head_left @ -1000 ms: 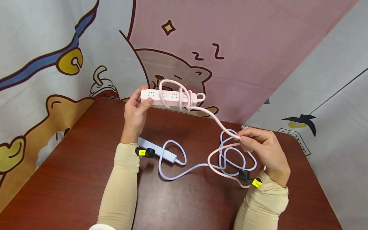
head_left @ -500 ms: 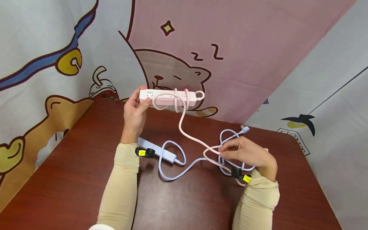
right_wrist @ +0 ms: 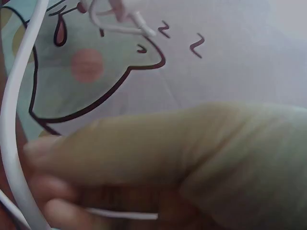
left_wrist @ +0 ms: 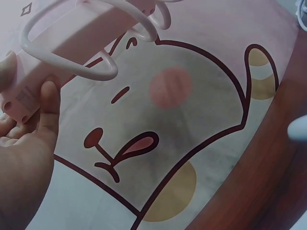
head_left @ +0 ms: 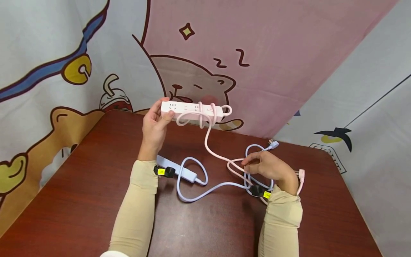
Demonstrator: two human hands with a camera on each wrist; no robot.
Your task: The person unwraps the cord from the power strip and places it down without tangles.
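In the head view my left hand [head_left: 155,128] grips one end of a pink power strip [head_left: 191,110], raised above the table. The thumb lies on its front face; in the left wrist view the strip [left_wrist: 72,43] slants up from the fingers. Its pink cord [head_left: 208,139] is wound loosely around the strip's other half, then drops toward the right. My right hand [head_left: 273,169] is beside this cord, fingers bent and thumb apart from the index finger. In the right wrist view, the cord [right_wrist: 12,120] passes just beyond the fingertips.
A pale blue power strip [head_left: 179,169] lies on the brown table [head_left: 192,228], its cord [head_left: 208,194] looping to a tangle under my right hand. The blue plug [head_left: 273,144] is at the back right. A pink plug [head_left: 301,175] stands behind my right wrist. A printed curtain [head_left: 273,89] hangs behind.
My right hand has moved left and down from its grip on the taut pink cord and loosened. The cord now hangs slacker, and the pink strip has shifted slightly right.
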